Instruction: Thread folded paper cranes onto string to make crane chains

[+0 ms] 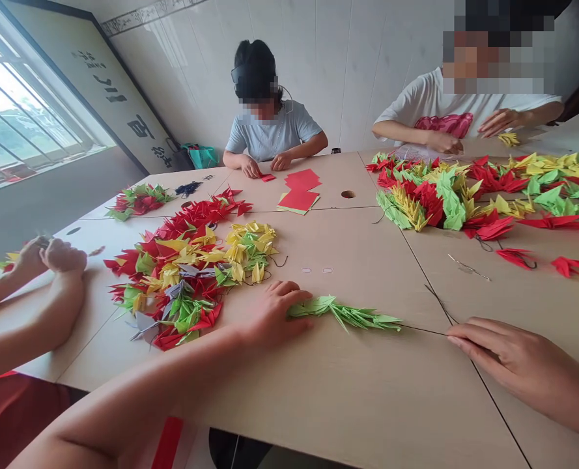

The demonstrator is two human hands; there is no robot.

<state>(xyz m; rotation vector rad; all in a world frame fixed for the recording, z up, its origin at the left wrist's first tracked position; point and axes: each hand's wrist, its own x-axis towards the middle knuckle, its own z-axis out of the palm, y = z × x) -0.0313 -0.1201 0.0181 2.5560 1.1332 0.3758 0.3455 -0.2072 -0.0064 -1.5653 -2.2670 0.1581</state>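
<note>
My left hand (274, 314) lies spread, pressing the green paper-crane string (348, 314), its long axis pointing right across the worktop (348, 404); my right hand (514, 365) pinches narrowly on the thread (426, 329)

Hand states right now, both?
Left hand: open, pressing on the green paper crane string.
Right hand: closed, apparently pinching the dark thread.

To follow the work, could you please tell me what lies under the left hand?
The left hand rests on the end of a row of green paper cranes on the tabletop. The part under the palm is covered and cannot be counted.
</note>
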